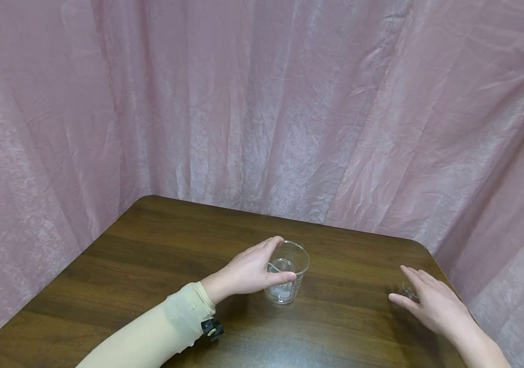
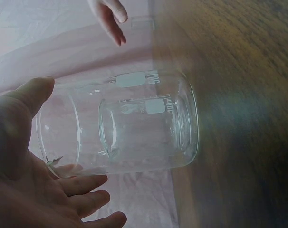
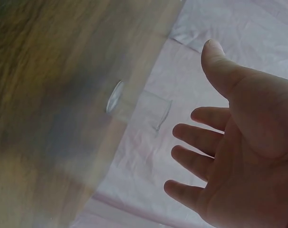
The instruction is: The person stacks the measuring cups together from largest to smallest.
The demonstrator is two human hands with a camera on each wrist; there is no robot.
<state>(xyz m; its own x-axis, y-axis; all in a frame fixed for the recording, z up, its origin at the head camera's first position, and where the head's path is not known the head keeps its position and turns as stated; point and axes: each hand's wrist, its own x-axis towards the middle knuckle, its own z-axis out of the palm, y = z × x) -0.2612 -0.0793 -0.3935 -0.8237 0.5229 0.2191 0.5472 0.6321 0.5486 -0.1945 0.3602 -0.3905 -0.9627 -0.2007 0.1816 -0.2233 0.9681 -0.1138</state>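
Observation:
A large clear glass beaker (image 1: 300,273) stands upright on the wooden table. Inside it sits a smaller glass beaker (image 2: 139,126) marked 100ml. My left hand (image 1: 250,271) is at the large beaker's rim from the left, thumb on the near side and fingertips on the far side; its fingers look loosely extended in the left wrist view. To the right, a small clear beaker (image 3: 114,97) stands near the table's right edge, partly hidden by my right hand in the head view. My right hand (image 1: 436,304) is beside it, thumb and fingers spread, with space between palm and glass.
The brown table (image 1: 174,230) has rounded far corners. Pink curtains (image 1: 262,102) hang behind it and along both sides. A black wrist device (image 1: 212,329) is strapped at the left sleeve's cuff.

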